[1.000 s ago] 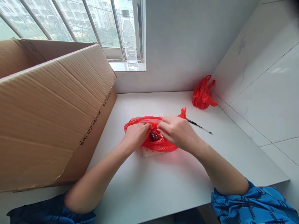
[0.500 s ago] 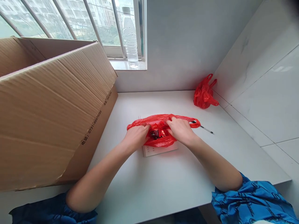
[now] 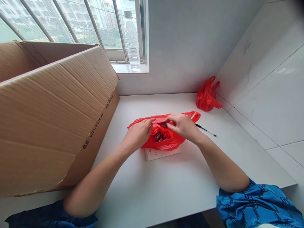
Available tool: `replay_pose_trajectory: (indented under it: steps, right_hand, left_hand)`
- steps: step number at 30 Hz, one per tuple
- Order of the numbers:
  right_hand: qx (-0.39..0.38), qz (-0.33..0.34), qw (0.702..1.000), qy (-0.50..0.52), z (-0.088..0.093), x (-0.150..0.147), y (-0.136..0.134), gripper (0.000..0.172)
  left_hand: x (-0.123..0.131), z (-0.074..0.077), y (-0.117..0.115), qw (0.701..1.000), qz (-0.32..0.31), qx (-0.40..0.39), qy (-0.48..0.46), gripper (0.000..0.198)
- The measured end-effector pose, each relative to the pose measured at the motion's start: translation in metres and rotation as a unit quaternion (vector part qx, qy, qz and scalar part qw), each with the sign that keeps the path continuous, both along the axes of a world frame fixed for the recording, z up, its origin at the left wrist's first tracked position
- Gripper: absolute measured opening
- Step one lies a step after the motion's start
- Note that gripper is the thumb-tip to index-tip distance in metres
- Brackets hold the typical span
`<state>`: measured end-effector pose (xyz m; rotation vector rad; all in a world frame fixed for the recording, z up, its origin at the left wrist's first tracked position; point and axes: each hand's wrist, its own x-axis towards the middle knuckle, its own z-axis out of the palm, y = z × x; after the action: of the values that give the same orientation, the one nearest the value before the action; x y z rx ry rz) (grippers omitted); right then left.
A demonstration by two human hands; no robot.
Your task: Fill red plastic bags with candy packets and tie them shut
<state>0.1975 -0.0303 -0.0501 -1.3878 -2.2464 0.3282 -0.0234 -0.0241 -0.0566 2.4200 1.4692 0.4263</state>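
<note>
A red plastic bag lies open in the middle of the white table, its mouth facing up. Several small red packets with dark printing show inside it. My left hand is at the bag's left side, fingers and thumb closed on the plastic at the opening. Across from it, my right hand grips the bag at the right of the mouth, thumb and fingers bent inward. The bag partly covers a white booklet or flat box with print on it. A black pen lies just right of the bag.
A large open cardboard box takes up the left side. Another red plastic bag, bunched up, sits in the back right corner by the tiled wall. A clear water bottle stands on the windowsill.
The bag's mouth is spread wider, and its right handle has shifted up and left, uncovering more of the pen. Both hands have moved slightly at the opening.
</note>
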Motion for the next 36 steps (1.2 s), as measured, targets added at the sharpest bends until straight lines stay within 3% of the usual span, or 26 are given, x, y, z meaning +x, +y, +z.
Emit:
replay_pose_trajectory:
  steps: [3, 6, 8, 11, 15, 19, 28, 36]
  right_hand:
    - [-0.076, 0.106, 0.972, 0.194, 0.016, 0.008, -0.009, 0.021]
    - [-0.138, 0.165, 0.935, 0.283, 0.022, 0.013, -0.012, 0.015]
    - [-0.146, 0.163, 0.927, 0.304, 0.022, 0.014, -0.010, 0.011]
    - [-0.138, 0.116, 0.928, 0.326, 0.020, 0.013, -0.007, 0.017]
    - [-0.211, 0.083, 0.909, 0.351, 0.016, 0.005, -0.005, 0.035]
    - [-0.260, 0.100, 0.885, 0.372, 0.008, -0.005, -0.004, 0.037]
    - [-0.278, 0.119, 0.850, 0.432, 0.000, -0.010, -0.002, 0.031]
    - [-0.278, 0.128, 0.854, 0.421, -0.002, -0.011, -0.001, 0.034]
  left_hand:
    - [0.000, 0.009, 0.000, 0.978, -0.008, -0.114, -0.177, 0.042]
    - [0.001, 0.018, -0.002, 0.916, -0.056, -0.243, -0.315, 0.046]
    - [0.001, 0.021, -0.003, 0.890, -0.059, -0.269, -0.362, 0.047]
    - [0.001, 0.022, -0.003, 0.886, -0.030, -0.221, -0.406, 0.044]
    - [0.002, 0.019, -0.002, 0.894, -0.010, -0.136, -0.427, 0.037]
    - [0.004, 0.016, -0.004, 0.894, -0.022, -0.111, -0.432, 0.034]
    - [0.003, 0.019, -0.004, 0.900, -0.029, -0.174, -0.398, 0.032]
    - [0.003, 0.019, -0.004, 0.897, -0.015, -0.173, -0.406, 0.032]
